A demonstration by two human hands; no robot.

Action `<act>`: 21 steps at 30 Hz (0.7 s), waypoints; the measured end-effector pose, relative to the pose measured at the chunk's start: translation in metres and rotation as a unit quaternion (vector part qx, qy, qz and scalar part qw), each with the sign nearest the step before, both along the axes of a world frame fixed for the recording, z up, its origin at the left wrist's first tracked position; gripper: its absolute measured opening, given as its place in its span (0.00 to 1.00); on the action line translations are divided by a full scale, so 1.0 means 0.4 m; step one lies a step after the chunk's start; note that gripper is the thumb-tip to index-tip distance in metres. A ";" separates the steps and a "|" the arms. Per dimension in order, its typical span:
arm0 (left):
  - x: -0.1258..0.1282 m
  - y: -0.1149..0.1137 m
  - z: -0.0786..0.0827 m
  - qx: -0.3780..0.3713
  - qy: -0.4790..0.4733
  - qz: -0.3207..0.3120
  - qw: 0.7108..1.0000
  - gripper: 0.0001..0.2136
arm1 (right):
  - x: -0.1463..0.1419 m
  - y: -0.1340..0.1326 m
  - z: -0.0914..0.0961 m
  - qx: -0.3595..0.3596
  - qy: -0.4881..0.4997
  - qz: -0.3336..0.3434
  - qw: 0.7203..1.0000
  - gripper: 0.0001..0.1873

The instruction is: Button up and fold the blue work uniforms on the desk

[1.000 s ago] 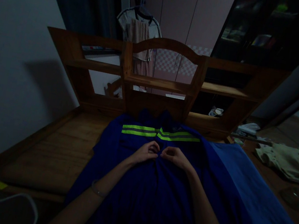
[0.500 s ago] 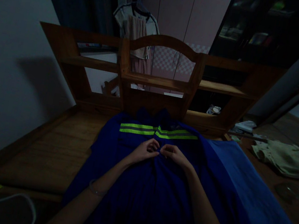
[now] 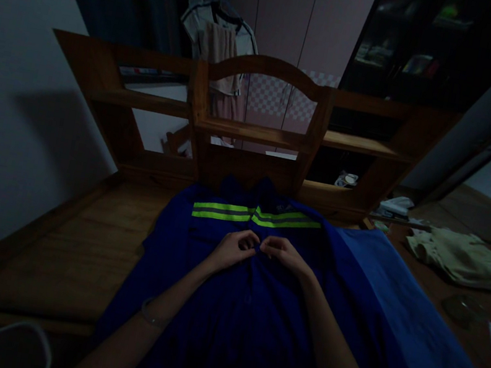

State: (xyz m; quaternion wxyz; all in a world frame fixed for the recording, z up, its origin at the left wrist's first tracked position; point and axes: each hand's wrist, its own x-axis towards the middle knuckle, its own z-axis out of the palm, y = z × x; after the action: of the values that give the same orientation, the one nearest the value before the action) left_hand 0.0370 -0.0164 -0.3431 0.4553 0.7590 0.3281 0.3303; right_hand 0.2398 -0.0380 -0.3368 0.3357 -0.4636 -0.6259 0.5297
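A dark blue work jacket [image 3: 218,292] with yellow-green reflective stripes across the chest lies spread out, its collar toward the wooden headboard. My left hand [image 3: 235,250] pinches the jacket's front edge just below the stripes, thumb and fingers curled together. Right beside it, my right hand [image 3: 281,253] pinches the same front opening from the other side. The fingertips of both hands almost meet over the centre line. Whatever small fastening may lie between them is too dark and small to make out. A bracelet circles my left wrist.
The wooden headboard [image 3: 254,134] with open shelves stands behind the jacket. A lighter blue cloth [image 3: 379,288] lies to the right. Beyond it are a folded pale garment [image 3: 463,257] and a glass dish [image 3: 464,308]. A white cable [image 3: 30,327] loops at the lower left.
Both hands keep their pinch on the jacket front, with only slight finger movement. The whole view has shifted a little, so everything sits slightly further left.
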 end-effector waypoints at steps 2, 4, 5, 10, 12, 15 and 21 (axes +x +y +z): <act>-0.002 0.005 -0.004 0.026 0.012 0.031 0.999 0.11 | 0.000 0.001 -0.001 0.002 0.014 -0.006 1.000 0.19; -0.006 0.008 -0.005 0.035 0.016 0.043 0.998 0.11 | 0.000 0.002 -0.003 0.005 0.028 -0.019 0.999 0.19; -0.008 0.009 -0.005 0.029 0.015 0.041 0.999 0.11 | 0.000 0.003 -0.004 0.006 0.031 -0.026 0.999 0.19; -0.012 0.007 -0.006 -0.007 0.002 0.019 1.000 0.11 | -0.002 0.003 -0.004 -0.001 0.018 -0.041 0.999 0.19; -0.010 0.008 -0.009 -0.007 0.004 0.012 1.000 0.11 | -0.002 0.002 -0.004 -0.010 0.016 -0.045 0.999 0.19; -0.011 0.012 -0.016 -0.005 0.013 0.003 1.000 0.11 | -0.002 -0.001 -0.003 -0.015 0.018 -0.051 0.998 0.18; -0.014 0.021 -0.029 -0.036 0.013 -0.011 0.999 0.12 | -0.008 -0.003 -0.006 0.021 0.033 -0.026 0.999 0.18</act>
State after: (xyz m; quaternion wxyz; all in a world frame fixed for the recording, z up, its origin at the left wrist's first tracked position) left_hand 0.0315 -0.0079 -0.3545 0.4817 0.7496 0.3374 0.3038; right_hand 0.2366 -0.0393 -0.3392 0.3792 -0.4546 -0.6138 0.5223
